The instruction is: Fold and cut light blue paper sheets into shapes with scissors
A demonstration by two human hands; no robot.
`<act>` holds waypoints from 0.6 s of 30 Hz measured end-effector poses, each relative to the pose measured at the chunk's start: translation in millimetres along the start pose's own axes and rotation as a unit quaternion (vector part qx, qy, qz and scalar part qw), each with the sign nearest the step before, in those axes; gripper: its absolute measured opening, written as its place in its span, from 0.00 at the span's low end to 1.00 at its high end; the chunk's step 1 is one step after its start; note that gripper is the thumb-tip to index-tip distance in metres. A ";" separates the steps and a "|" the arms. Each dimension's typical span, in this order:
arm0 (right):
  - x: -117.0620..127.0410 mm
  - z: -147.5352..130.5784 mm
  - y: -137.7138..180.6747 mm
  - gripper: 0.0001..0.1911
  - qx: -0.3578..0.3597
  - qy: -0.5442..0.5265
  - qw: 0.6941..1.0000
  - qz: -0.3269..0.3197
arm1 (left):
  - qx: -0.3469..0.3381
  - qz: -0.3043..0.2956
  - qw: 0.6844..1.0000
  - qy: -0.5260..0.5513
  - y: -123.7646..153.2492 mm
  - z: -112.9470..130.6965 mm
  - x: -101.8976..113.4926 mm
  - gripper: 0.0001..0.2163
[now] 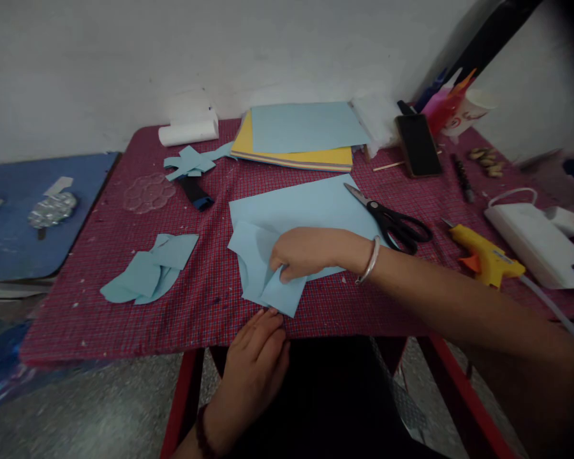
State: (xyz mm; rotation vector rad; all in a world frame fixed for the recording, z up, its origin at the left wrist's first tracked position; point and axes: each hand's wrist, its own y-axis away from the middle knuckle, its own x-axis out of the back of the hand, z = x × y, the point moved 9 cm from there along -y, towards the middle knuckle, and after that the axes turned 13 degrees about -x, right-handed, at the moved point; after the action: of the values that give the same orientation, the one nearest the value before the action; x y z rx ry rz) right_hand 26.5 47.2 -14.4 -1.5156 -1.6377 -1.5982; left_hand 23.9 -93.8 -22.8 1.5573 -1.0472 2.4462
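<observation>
Paper [256, 264], light blue and folded, is pinched by the right hand [299, 254], its arm stretched in from the right, knuckles up. The sheet's lower corner, at the near edge of the surface [124, 319], is touched by the flat, unclenched left hand [258, 357].

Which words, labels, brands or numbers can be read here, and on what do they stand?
None can be read.
Red print on the white paper cup: too blurred.
Small round mark on the white plastic box: too small.
</observation>
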 end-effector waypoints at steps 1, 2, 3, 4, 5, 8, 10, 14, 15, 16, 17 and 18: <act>-0.6 0.2 -0.7 0.10 -0.001 -0.002 1.000 0.001 | -0.004 -0.001 1.000 -0.001 0.8 -0.1 -0.2 0.09; -1.2 0.3 -1.4 0.10 -0.002 -0.003 1.000 0.001 | -0.011 -0.001 1.000 -0.001 1.9 0.3 -0.5 0.09; -1.8 0.3 -1.9 0.10 -0.002 -0.004 1.000 0.000 | -0.020 -0.004 1.000 -0.001 3.2 0.7 -1.2 0.10; -2.6 -0.1 -2.2 0.10 -0.001 -0.004 1.000 -0.002 | -0.028 -0.007 1.000 0.000 4.6 0.9 -2.2 0.11; -3.1 -0.8 -2.3 0.10 0.000 -0.004 1.000 -0.002 | -0.033 -0.011 0.999 0.001 6.1 0.8 -3.2 0.12; -3.7 -4.4 -1.3 0.10 0.006 0.005 1.000 0.000 | -0.033 -0.017 0.999 -0.002 9.1 -0.5 -5.0 0.13; -2.7 -6.3 -0.1 0.10 0.004 0.013 1.000 0.007 | -0.031 -0.012 0.999 -0.014 9.8 -0.1 -3.7 0.13; -1.6 -8.0 2.0 0.11 0.003 0.024 1.000 0.017 | -0.007 0.005 0.999 -0.038 12.5 -1.9 0.7 0.15; -1.9 -8.3 2.2 0.11 0.003 0.024 1.000 0.017 | -0.003 0.005 0.999 -0.042 13.4 -2.3 1.1 0.16; -1.9 -8.6 2.3 0.11 0.002 0.024 1.000 0.018 | -0.001 0.001 0.999 -0.048 14.1 -2.3 0.7 0.17; -2.1 -9.0 2.2 0.10 0.001 0.024 1.000 0.019 | -0.002 -0.006 0.998 -0.055 14.4 -1.8 -0.3 0.18; -2.0 -9.4 1.9 0.10 -0.003 0.025 0.999 0.020 | -0.003 -0.016 0.998 -0.064 14.3 -1.4 -1.9 0.20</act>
State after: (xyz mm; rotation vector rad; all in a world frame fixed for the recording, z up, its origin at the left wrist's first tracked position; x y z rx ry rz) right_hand 25.1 37.6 -12.7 -1.4895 -1.5681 -1.6082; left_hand 18.1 -103.4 -32.0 1.7356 -1.0382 2.3474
